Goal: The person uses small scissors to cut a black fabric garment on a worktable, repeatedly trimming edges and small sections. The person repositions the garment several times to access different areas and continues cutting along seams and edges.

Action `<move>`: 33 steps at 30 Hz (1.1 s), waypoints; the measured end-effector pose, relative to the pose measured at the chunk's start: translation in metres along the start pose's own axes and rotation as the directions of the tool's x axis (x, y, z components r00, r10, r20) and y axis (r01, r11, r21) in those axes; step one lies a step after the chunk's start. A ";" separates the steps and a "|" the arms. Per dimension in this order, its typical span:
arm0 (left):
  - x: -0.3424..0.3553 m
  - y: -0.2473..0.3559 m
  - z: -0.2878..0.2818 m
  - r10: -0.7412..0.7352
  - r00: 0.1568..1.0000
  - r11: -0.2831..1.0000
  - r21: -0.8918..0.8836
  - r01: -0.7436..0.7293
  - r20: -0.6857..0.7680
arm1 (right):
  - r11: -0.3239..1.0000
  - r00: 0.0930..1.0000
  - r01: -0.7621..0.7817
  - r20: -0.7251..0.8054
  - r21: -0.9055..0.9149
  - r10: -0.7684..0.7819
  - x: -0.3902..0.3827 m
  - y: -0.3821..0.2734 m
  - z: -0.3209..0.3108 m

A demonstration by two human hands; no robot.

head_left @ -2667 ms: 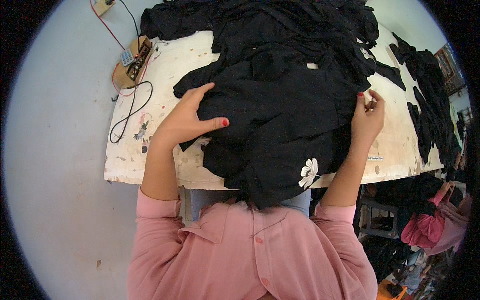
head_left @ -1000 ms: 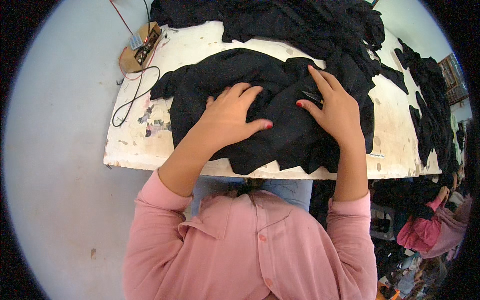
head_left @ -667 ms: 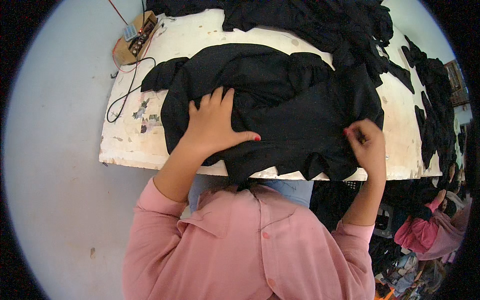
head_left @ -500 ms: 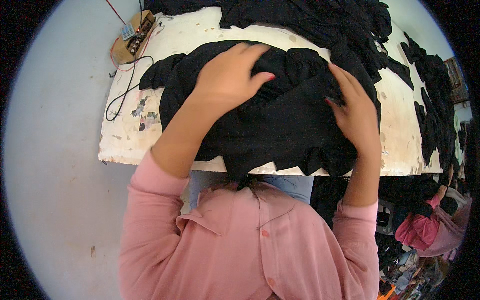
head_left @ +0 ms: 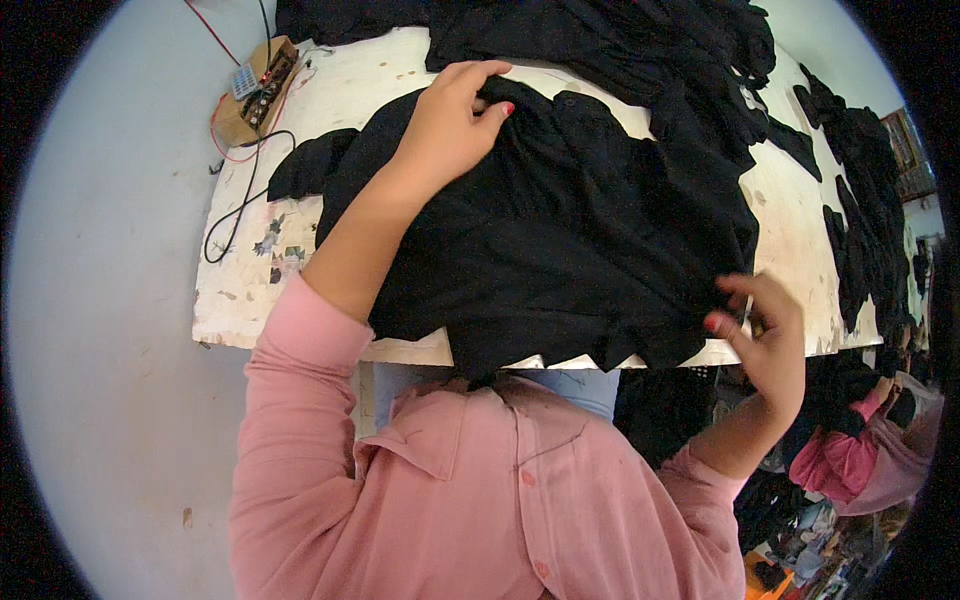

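A black garment [head_left: 560, 230], with a small button near its far edge, lies spread and wrinkled in front of me. Its near edge hangs in points over the table's front. Across its far left part rests my left hand [head_left: 450, 125], fingers reaching past the far edge and thumb apart on the cloth; it looks open. Folds fan out from beside that thumb. Lower down, my right hand [head_left: 765, 340] is at the garment's near right edge, with its bent fingers and thumb apart, so it is open. Some of its fingers are hidden behind the thumb side.
The pale, stained table [head_left: 800, 270] carries more black garments [head_left: 600, 50] along its far side. At the far left sits a small brown box [head_left: 250, 105] with wires, and a black cable [head_left: 235, 225] loops from it. Another person's pink sleeve [head_left: 835, 465] shows at the right.
My right hand has come off the garment's far right part and moved toward me to its near right edge. My left hand has shifted slightly farther away and left. The cloth's far part lies flatter.
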State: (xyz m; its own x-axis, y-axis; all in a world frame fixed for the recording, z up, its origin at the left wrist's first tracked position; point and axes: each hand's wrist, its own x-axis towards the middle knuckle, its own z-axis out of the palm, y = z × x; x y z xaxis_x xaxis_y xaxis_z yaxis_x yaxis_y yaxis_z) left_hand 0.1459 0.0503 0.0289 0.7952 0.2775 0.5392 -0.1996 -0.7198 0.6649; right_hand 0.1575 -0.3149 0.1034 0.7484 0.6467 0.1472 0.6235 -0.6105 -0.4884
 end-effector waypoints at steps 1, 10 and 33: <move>-0.006 0.009 0.001 0.061 0.998 0.996 0.073 -0.060 -0.022 | 0.997 0.993 0.010 -0.114 0.083 -0.001 0.010 -0.012 0.003; -0.108 0.037 -0.025 -0.254 0.904 0.765 0.643 -0.029 0.343 | 0.981 0.986 0.069 0.161 -0.179 -0.040 0.076 -0.023 0.126; -0.133 0.010 -0.074 -0.249 0.946 0.968 0.065 0.241 0.208 | 0.996 0.958 0.024 -0.287 0.091 0.003 0.058 0.033 0.133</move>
State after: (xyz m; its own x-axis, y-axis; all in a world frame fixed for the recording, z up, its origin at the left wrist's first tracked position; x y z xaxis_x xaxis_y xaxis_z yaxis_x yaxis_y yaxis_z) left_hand -0.0046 0.0533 0.0025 0.9209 0.3095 0.2370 0.0354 -0.6719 0.7398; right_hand 0.1911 -0.2363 -0.0188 0.7836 0.4865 0.3865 0.6184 -0.5501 -0.5613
